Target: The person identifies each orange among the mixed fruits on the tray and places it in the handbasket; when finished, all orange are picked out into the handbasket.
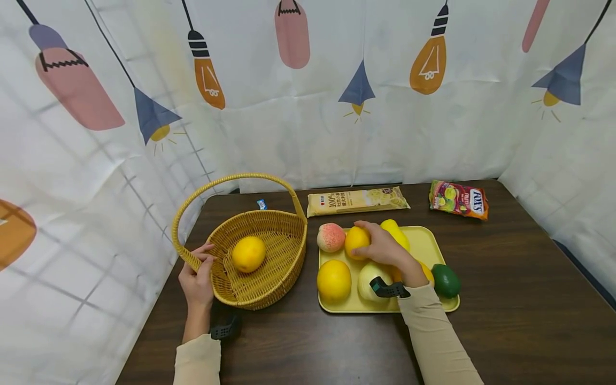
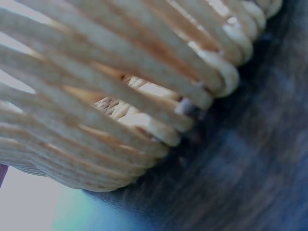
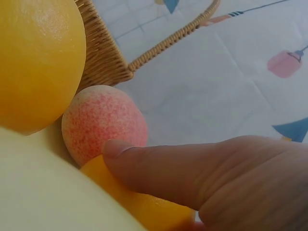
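Head view: just right of centre, gripping a round orange-yellow fruit (image 1: 357, 242) in the right hand (image 1: 386, 249), over a rectangular pale-yellow tray (image 1: 423, 241); leftward, fingers of the left hand (image 1: 198, 277) gripping a golden wicker basket (image 1: 276, 229) near its handle base.

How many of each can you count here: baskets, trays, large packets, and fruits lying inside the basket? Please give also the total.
Basket: 1
Tray: 1
Large packets: 2
Fruit inside the basket: 1
Total: 5

Long packet (image 1: 358, 201) and Fox's bag (image 1: 459, 200)
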Demonstrator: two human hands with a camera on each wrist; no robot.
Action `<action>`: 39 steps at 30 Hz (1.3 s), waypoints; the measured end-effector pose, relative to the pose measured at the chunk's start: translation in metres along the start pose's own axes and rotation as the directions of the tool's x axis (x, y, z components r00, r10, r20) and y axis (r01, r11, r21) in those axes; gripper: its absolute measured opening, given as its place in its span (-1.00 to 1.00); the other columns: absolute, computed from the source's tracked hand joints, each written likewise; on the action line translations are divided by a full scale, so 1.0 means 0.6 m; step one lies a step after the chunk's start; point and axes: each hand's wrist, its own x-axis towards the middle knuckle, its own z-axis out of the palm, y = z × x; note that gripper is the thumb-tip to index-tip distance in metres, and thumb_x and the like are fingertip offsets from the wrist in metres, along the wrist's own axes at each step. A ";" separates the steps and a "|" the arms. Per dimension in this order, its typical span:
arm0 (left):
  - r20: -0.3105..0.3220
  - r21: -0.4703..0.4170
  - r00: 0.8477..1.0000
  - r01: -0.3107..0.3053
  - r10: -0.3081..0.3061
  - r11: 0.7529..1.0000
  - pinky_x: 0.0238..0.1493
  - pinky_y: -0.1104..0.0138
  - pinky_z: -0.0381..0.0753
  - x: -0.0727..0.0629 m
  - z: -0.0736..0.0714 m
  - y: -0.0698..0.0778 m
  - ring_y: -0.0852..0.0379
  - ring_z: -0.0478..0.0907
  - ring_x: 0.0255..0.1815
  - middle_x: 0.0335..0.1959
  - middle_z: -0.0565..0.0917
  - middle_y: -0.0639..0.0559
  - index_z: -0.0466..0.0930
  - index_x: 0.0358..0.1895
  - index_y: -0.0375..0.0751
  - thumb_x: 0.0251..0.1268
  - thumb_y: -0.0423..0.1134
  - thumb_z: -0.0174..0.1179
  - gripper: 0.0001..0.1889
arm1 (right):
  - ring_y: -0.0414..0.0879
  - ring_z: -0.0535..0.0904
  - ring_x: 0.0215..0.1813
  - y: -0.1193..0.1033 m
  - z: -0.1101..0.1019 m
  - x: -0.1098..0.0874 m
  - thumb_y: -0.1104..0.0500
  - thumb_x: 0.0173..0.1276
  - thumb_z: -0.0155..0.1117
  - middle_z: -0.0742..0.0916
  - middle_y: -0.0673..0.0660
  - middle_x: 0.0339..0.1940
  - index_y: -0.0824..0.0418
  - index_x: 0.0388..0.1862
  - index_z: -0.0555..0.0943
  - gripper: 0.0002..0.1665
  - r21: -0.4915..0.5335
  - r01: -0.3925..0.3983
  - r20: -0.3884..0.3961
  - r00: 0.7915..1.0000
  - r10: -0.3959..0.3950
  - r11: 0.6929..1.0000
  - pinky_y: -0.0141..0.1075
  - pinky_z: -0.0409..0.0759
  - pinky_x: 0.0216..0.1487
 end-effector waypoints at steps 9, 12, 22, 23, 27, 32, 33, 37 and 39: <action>-0.005 -0.042 1.000 -0.006 0.005 0.999 0.24 0.35 0.48 0.000 0.000 0.000 -0.10 0.56 0.14 -0.10 0.65 -0.43 0.50 -0.39 -0.65 0.29 -0.53 0.09 -0.85 | 0.21 0.39 0.28 0.002 0.009 0.003 0.17 0.15 0.48 0.38 0.35 0.41 0.33 0.51 0.14 0.04 -0.088 0.014 -0.011 1.000 -0.015 0.996 0.10 0.38 0.29; -0.004 -0.054 1.000 0.001 -0.001 0.999 0.24 0.35 0.48 0.000 0.000 0.000 -0.11 0.56 0.15 -0.10 0.65 -0.42 0.50 -0.39 -0.65 0.28 -0.53 0.09 -0.85 | 0.21 0.40 0.25 0.000 0.013 0.002 0.17 0.13 0.49 0.40 0.37 0.38 0.33 0.50 0.16 0.03 -0.106 0.001 -0.036 0.999 -0.004 0.994 0.09 0.40 0.26; 0.001 -0.081 1.000 0.010 -0.010 0.997 0.24 0.36 0.47 -0.001 0.001 0.002 -0.12 0.54 0.16 -0.09 0.65 -0.42 0.49 -0.38 -0.67 0.28 -0.53 0.09 -0.84 | 0.19 0.45 0.17 -0.006 0.009 -0.002 0.07 0.09 0.50 0.45 0.34 0.33 0.28 0.49 0.19 0.05 -0.141 -0.067 -0.078 0.995 0.057 0.988 0.06 0.46 0.15; 0.000 -0.082 1.000 0.011 -0.011 0.997 0.24 0.37 0.47 -0.001 0.001 0.002 -0.11 0.54 0.16 -0.09 0.64 -0.42 0.49 -0.38 -0.67 0.28 -0.52 0.09 -0.84 | 0.19 0.45 0.16 -0.008 0.007 -0.004 0.06 0.08 0.50 0.45 0.33 0.33 0.26 0.49 0.19 0.06 -0.136 -0.073 -0.084 0.995 0.062 0.988 0.05 0.47 0.13; -0.002 -0.067 1.000 0.005 -0.005 0.998 0.29 0.33 0.43 -0.001 0.002 0.004 -0.09 0.52 0.18 -0.06 0.62 -0.43 0.49 -0.35 -0.70 0.28 -0.51 0.09 -0.82 | 0.18 0.48 0.10 -0.015 -0.005 -0.009 0.05 0.06 0.50 0.48 0.29 0.32 0.20 0.49 0.21 0.05 -0.115 -0.080 -0.123 0.990 0.066 0.990 0.04 0.51 0.06; -0.013 -0.057 1.000 0.010 -0.010 0.998 0.36 0.28 0.37 -0.003 0.002 0.004 -0.13 0.45 0.22 0.01 0.58 -0.45 0.45 -0.32 -0.73 0.27 -0.54 0.06 -0.83 | 0.15 0.53 0.02 -0.025 -0.015 -0.016 0.04 0.10 0.49 0.50 0.26 0.29 0.15 0.50 0.20 0.03 -0.082 -0.051 -0.169 0.985 0.036 0.995 -0.01 0.57 -0.03; -0.013 -0.057 1.000 0.015 -0.016 0.998 0.35 0.28 0.38 -0.003 0.002 0.003 -0.13 0.44 0.23 0.02 0.57 -0.45 0.44 -0.32 -0.73 0.26 -0.55 0.06 -0.84 | 0.15 0.54 0.01 -0.027 -0.016 -0.016 0.03 0.10 0.49 0.51 0.26 0.28 0.15 0.50 0.20 0.03 -0.072 -0.038 -0.180 0.983 0.025 0.997 -0.02 0.58 -0.05; -0.010 -0.038 0.999 0.033 -0.033 0.999 0.32 0.35 0.40 -0.004 0.000 0.001 -0.10 0.44 0.24 0.05 0.57 -0.44 0.42 -0.32 -0.73 0.26 -0.57 0.03 -0.86 | 0.14 0.58 -0.02 -0.036 -0.015 -0.017 -0.01 0.13 0.48 0.51 0.23 0.28 0.08 0.51 0.19 0.02 -0.016 -0.003 -0.236 0.972 -0.001 1.000 -0.05 0.62 -0.10; -0.003 -0.029 0.999 0.039 -0.039 0.999 0.28 0.40 0.42 -0.004 0.000 0.000 -0.07 0.45 0.23 0.07 0.57 -0.43 0.42 -0.32 -0.73 0.27 -0.56 0.03 -0.85 | 0.14 0.58 0.00 -0.042 -0.013 -0.017 -0.04 0.14 0.48 0.51 0.22 0.28 0.04 0.52 0.18 0.02 0.031 0.004 -0.261 0.965 0.005 1.000 -0.06 0.62 -0.08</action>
